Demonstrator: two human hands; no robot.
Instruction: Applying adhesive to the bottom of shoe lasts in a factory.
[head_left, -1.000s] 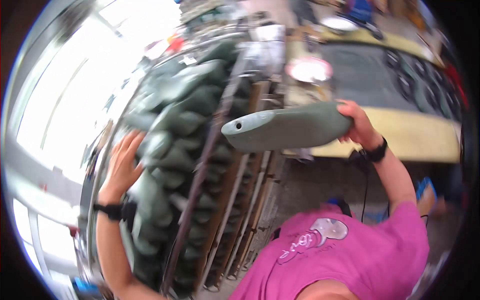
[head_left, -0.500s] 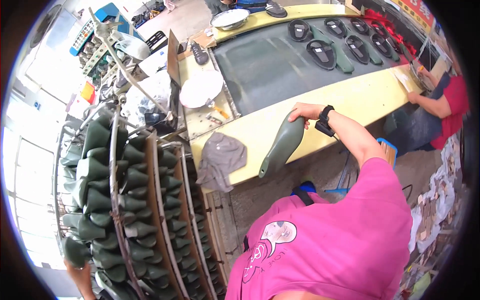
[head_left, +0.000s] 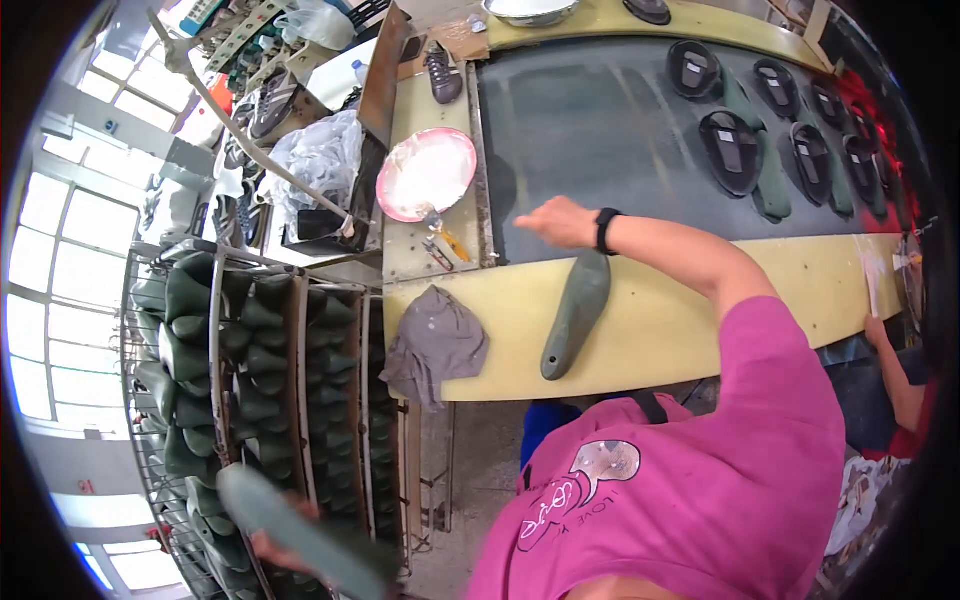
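Note:
My left hand (head_left: 280,550), blurred at the lower left, is closed round a dark green shoe last (head_left: 305,530) in front of the rack. My right hand (head_left: 560,222), wearing a black wristband, is over the near part of the dark belt with a finger stretched out to the left; nothing shows in it. Below that wrist a second green shoe last (head_left: 578,315) lies on the yellow table edge (head_left: 660,340), its holed end toward me. A crumpled grey cloth (head_left: 435,345) lies left of it.
A metal rack (head_left: 215,380) packed with green lasts stands at the left. A pink-rimmed basin (head_left: 428,175) and a brush (head_left: 448,237) are beside the dark belt (head_left: 580,130). Black shoe uppers (head_left: 730,150) with green lasts sit at the far right, near another person's hand (head_left: 877,332).
My right hand has let go of its last, which now lies on the yellow edge, and has moved left. My left hand has brought a last rightward from the rack. The view has shifted.

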